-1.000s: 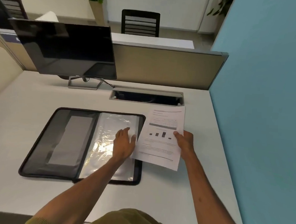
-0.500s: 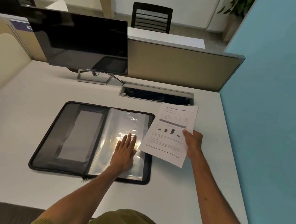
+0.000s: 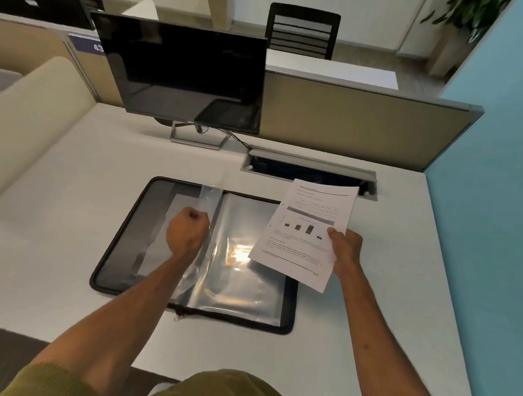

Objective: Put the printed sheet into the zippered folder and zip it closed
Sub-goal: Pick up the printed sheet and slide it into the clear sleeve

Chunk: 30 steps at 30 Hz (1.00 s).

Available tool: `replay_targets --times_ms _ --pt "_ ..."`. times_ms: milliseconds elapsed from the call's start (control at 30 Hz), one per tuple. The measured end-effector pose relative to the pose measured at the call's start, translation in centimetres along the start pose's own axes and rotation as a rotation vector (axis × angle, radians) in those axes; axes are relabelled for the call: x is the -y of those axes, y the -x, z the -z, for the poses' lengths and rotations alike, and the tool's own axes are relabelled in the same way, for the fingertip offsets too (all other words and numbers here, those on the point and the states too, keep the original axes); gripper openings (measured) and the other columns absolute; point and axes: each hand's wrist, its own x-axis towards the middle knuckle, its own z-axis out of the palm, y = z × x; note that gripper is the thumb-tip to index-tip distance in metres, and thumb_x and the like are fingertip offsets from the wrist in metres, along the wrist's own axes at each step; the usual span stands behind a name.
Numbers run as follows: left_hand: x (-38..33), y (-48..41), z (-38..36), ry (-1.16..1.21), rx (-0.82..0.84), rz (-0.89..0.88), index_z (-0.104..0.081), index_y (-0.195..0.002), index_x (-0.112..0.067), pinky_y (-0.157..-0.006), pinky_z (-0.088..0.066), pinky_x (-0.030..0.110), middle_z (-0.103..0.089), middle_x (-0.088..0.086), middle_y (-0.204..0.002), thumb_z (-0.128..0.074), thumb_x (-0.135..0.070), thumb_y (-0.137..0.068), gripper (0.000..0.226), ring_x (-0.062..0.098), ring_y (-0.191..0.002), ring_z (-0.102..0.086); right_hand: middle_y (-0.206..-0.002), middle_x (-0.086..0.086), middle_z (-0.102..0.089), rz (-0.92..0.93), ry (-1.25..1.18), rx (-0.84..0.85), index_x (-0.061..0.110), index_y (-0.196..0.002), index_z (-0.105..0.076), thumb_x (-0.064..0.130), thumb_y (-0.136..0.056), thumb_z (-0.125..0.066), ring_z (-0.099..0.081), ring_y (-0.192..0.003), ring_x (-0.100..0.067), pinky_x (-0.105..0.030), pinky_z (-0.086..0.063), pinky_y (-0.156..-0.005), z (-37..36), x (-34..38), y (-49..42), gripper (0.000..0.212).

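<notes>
A black zippered folder [image 3: 121, 251] lies open flat on the white desk, grey lining on its left half and clear plastic sleeves [image 3: 244, 275] on its right half. My left hand [image 3: 187, 231] grips one clear sleeve page [image 3: 210, 199] and holds it turned up on edge over the folder's spine. My right hand [image 3: 344, 246] pinches the right edge of the printed sheet [image 3: 305, 230], which hangs tilted above the folder's right side. The zipper pull [image 3: 179, 317] lies at the folder's near edge.
A black monitor [image 3: 185, 72] on a silver stand sits at the back left of the desk [image 3: 369, 309]. An open cable tray [image 3: 307, 173] is set into the desk behind the sheet. A beige partition [image 3: 364, 121] runs along the back, a blue wall [image 3: 496, 210] on the right.
My left hand lay flat on the clear sleeves; now it grips one sleeve page and has lifted it toward the left. The sheet stays held in my right hand.
</notes>
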Motion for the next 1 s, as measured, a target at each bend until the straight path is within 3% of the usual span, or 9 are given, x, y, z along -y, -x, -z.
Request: replay_targets --times_ms 167,300,433,633,800,1000 --pt "2.7 -5.5 5.1 -0.093 0.058 0.128 -0.076 -0.095 0.001 -0.078 -0.059 0.042 -0.071 0.016 -0.078 -0.06 -0.02 -0.09 0.026 0.038 -0.078 -0.07 -0.122 -0.017 -0.077 -0.007 0.013 0.036 0.006 -0.126 -0.074 0.014 -0.105 -0.065 -0.073 -0.094 -0.033 -0.05 -0.063 -0.092 -3.0 0.0 0.3 0.024" --pt "3.6 -7.7 7.3 -0.267 0.024 0.241 -0.069 -0.117 -0.002 -0.104 -0.058 0.05 -0.074 0.02 -0.115 -0.066 -0.012 -0.088 0.031 0.043 -0.113 -0.07 -0.121 -0.018 -0.077 -0.008 0.022 0.058 0.004 -0.125 -0.074 0.012 -0.104 -0.065 -0.072 -0.095 -0.032 -0.048 -0.063 -0.091 -4.7 -0.2 0.3 0.024" --pt "4.2 -8.3 6.9 -0.314 0.052 0.218 -0.066 -0.124 0.002 -0.104 -0.058 0.055 -0.071 0.024 -0.125 -0.064 -0.007 -0.089 0.036 0.047 -0.118 -0.068 -0.121 -0.017 -0.077 -0.006 0.047 0.055 0.005 -0.124 -0.075 0.012 -0.104 -0.065 -0.072 -0.094 -0.032 -0.043 -0.062 -0.088 -5.5 -0.1 0.0 0.023" --pt "4.8 -8.2 5.2 -0.433 0.105 0.218 -0.043 -0.15 0.006 -0.117 -0.043 0.056 -0.054 0.026 -0.15 -0.069 -0.022 -0.095 0.067 0.045 -0.142 -0.05 -0.12 -0.015 -0.077 -0.009 0.061 0.054 0.008 -0.127 -0.074 0.016 -0.105 -0.065 -0.074 -0.094 -0.033 -0.049 -0.063 -0.091 -6.0 -0.3 -1.1 0.024" --pt "4.6 -7.7 3.6 -0.474 0.045 0.015 -0.033 -0.156 0.004 -0.125 -0.033 0.056 -0.041 0.023 -0.158 -0.063 -0.009 -0.088 0.075 0.041 -0.15 -0.038 -0.116 -0.011 -0.077 -0.016 0.076 0.088 0.012 -0.127 -0.073 0.019 -0.105 -0.067 -0.074 -0.089 -0.03 -0.048 -0.063 -0.089 -6.7 -0.6 -2.0 0.024" --pt "1.6 -7.5 0.0 -0.456 0.249 -0.337 -0.038 -0.157 -0.004 -0.126 -0.036 0.052 -0.044 0.017 -0.159 -0.055 -0.005 -0.097 0.063 0.035 -0.15 -0.04 -0.116 -0.013 -0.078 0.022 0.023 0.089 0.009 -0.126 -0.074 0.018 -0.104 -0.069 -0.075 -0.087 -0.026 -0.042 -0.063 -0.082 -6.3 0.8 -3.5 0.025"
